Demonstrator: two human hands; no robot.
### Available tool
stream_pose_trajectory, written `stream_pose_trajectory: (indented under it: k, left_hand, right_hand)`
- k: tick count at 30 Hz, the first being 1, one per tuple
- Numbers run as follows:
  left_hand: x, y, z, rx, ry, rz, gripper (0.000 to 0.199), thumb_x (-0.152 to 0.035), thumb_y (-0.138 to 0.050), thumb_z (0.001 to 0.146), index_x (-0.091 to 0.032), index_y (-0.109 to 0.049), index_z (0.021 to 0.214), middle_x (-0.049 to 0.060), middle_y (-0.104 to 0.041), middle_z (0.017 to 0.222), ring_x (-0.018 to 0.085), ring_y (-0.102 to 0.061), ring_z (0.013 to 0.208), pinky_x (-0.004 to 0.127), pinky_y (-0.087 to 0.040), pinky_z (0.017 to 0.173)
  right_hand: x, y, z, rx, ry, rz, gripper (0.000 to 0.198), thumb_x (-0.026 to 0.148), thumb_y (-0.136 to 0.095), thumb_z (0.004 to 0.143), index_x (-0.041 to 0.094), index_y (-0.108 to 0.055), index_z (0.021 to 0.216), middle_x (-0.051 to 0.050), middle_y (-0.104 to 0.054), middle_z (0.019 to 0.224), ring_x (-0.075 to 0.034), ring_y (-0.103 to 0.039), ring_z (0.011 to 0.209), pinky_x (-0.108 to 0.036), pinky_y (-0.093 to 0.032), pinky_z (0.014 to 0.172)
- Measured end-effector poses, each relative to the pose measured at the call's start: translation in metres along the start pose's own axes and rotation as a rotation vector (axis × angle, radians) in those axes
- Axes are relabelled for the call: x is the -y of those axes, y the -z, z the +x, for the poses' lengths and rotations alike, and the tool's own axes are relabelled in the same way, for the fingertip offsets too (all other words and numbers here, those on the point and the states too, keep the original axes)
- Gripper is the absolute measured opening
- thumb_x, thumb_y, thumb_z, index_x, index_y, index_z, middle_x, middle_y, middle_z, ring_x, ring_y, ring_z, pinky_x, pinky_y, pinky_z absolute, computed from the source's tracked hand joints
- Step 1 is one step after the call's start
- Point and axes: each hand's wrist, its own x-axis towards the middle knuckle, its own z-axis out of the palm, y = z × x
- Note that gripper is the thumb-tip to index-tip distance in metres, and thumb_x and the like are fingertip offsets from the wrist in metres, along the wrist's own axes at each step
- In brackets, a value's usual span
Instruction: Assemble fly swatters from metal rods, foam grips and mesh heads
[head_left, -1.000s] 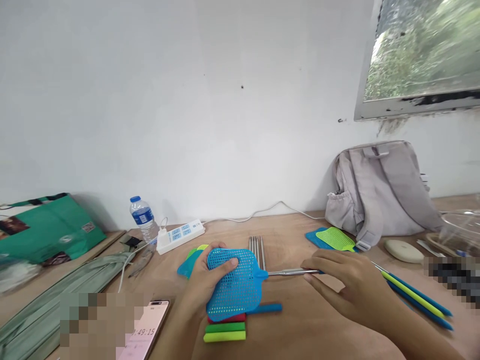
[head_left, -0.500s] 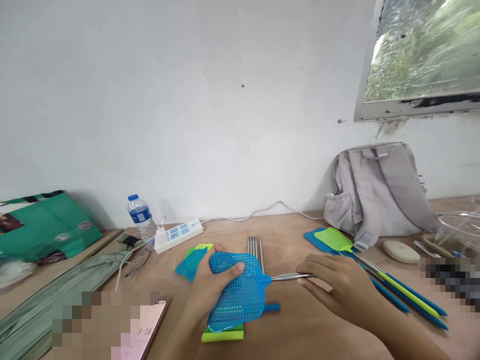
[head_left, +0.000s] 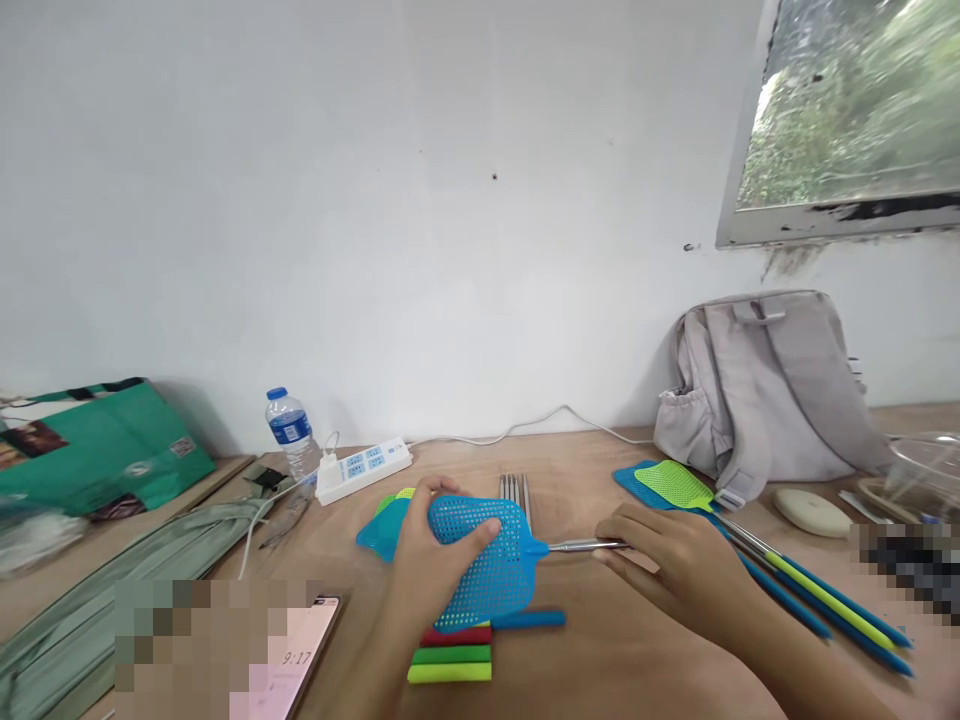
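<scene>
My left hand [head_left: 442, 555] grips a blue perforated fly swatter head [head_left: 495, 575], thumb on top and fingers behind it. A thin metal rod [head_left: 574, 546] runs rightward from the head's neck, and my right hand [head_left: 660, 560] closes its fingers round the rod's far end. Beneath the head lie coloured handle sleeves: a blue one [head_left: 532, 620], a green one [head_left: 454, 655], a yellow one [head_left: 450, 674] and a red one, partly covered. Several metal rods [head_left: 514, 488] rest side by side behind the head. Other swatter heads [head_left: 379, 530] lie partly hidden behind my left hand.
Swatters with handles, one with a green head [head_left: 675, 485], lie at right before a grey backpack [head_left: 765, 390]. A white power strip [head_left: 364, 468], a water bottle [head_left: 290, 430], a green bag [head_left: 112, 450] and a phone [head_left: 304, 650] are at left. A beige oval object [head_left: 811, 511] sits at right.
The swatter head has risen slightly and tilted, uncovering more of the red, green and blue sleeves below. Both hands keep their hold. The whole view has shifted a little.
</scene>
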Motion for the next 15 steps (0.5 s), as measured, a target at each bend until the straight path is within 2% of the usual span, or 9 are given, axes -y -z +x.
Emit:
stream_pose_trajectory:
  k: [3,4,6,8,11,15]
  left_hand:
    - [0.001,-0.003,-0.004,-0.208,-0.447,0.367,0.029,-0.031,-0.062,0.072,-0.025,-0.058,0.101,0.004,-0.058,0.108,0.025,-0.048,0.102,0.043,-0.036,0.089]
    - [0.001,-0.007,-0.007,-0.218,-0.583,0.478,0.025,-0.03,-0.059,0.076,-0.028,-0.06,0.1,0.003,-0.059,0.11,0.025,-0.045,0.106,0.043,-0.032,0.092]
    - [0.001,-0.016,-0.017,-0.128,-0.767,0.621,0.02,-0.029,-0.055,0.08,-0.032,-0.062,0.098,-0.001,-0.06,0.109,0.025,-0.043,0.107,0.042,-0.027,0.094]
    - [0.004,-0.027,-0.025,-0.009,-0.819,0.687,0.017,-0.029,-0.054,0.081,-0.032,-0.062,0.096,-0.003,-0.062,0.105,0.022,-0.045,0.103,0.038,-0.026,0.092]
    - [0.012,-0.038,-0.029,0.07,-0.831,0.73,0.007,-0.026,-0.055,0.082,-0.028,-0.06,0.086,-0.005,-0.063,0.096,0.019,-0.047,0.097,0.036,-0.026,0.089]
    - [0.017,-0.032,-0.021,0.172,-0.864,0.723,0.009,-0.024,-0.049,0.086,-0.025,-0.057,0.082,-0.005,-0.063,0.085,0.018,-0.047,0.094,0.036,-0.026,0.087]
  right_hand:
    - [0.001,-0.002,0.001,0.016,-0.042,-0.048,0.022,0.033,-0.04,0.09,0.022,-0.058,0.083,-0.001,-0.063,0.073,-0.011,-0.057,0.06,-0.023,-0.03,0.053]
    - [0.002,-0.004,0.002,0.015,-0.048,-0.059,0.023,0.032,-0.039,0.09,0.022,-0.058,0.082,-0.001,-0.063,0.072,-0.011,-0.057,0.06,-0.023,-0.03,0.052]
    - [0.006,-0.008,0.002,0.02,-0.047,-0.072,0.025,0.032,-0.038,0.09,0.022,-0.058,0.081,-0.001,-0.063,0.071,-0.012,-0.057,0.059,-0.023,-0.031,0.052]
    - [0.01,-0.013,0.002,0.033,-0.032,-0.075,0.025,0.033,-0.039,0.09,0.022,-0.059,0.08,-0.001,-0.063,0.07,-0.012,-0.057,0.06,-0.024,-0.031,0.053]
    - [0.016,-0.019,0.001,0.036,-0.006,-0.075,0.023,0.032,-0.039,0.09,0.022,-0.059,0.082,0.0,-0.064,0.072,-0.013,-0.058,0.061,-0.025,-0.032,0.053]
    - [0.019,-0.019,0.003,0.052,0.026,-0.05,0.022,0.03,-0.04,0.09,0.022,-0.06,0.087,0.001,-0.064,0.071,-0.012,-0.059,0.06,-0.025,-0.033,0.052]
